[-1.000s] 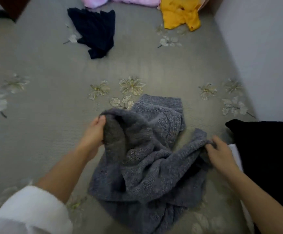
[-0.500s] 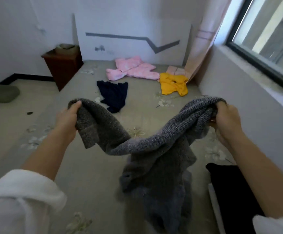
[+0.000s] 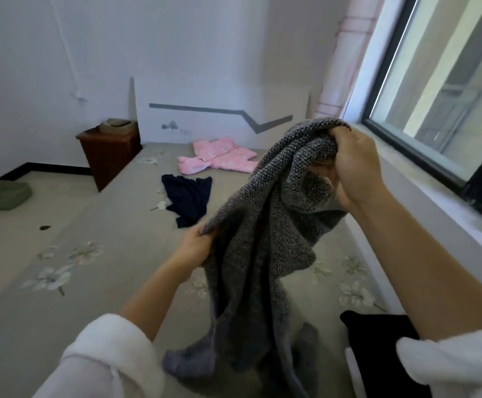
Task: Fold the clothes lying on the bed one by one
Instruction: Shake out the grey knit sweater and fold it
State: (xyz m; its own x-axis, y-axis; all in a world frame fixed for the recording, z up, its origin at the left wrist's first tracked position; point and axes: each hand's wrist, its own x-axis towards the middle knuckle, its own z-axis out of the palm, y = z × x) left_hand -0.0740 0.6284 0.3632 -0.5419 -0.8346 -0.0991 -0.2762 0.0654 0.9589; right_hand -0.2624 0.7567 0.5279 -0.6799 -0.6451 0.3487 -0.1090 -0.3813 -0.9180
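Observation:
A grey knitted sweater (image 3: 257,254) hangs in the air above the bed (image 3: 105,282), its lower end trailing onto the bedcover. My right hand (image 3: 349,170) grips a bunched part of it high up near the window. My left hand (image 3: 196,251) pinches an edge lower down and to the left. Farther up the bed lie a dark navy garment (image 3: 188,202) and a pink garment (image 3: 219,158), both unfolded. The yellow garment is hidden behind the sweater.
A black item (image 3: 383,349) lies on the bed at the near right. The window sill (image 3: 440,202) runs along the right side. A brown nightstand (image 3: 107,153) stands at the bed's far left, a green cushion (image 3: 1,193) on the floor beyond.
The sweater went from lying on the bed to being held up. My right hand rose higher with it, and my left hand dropped lower and moved toward the middle.

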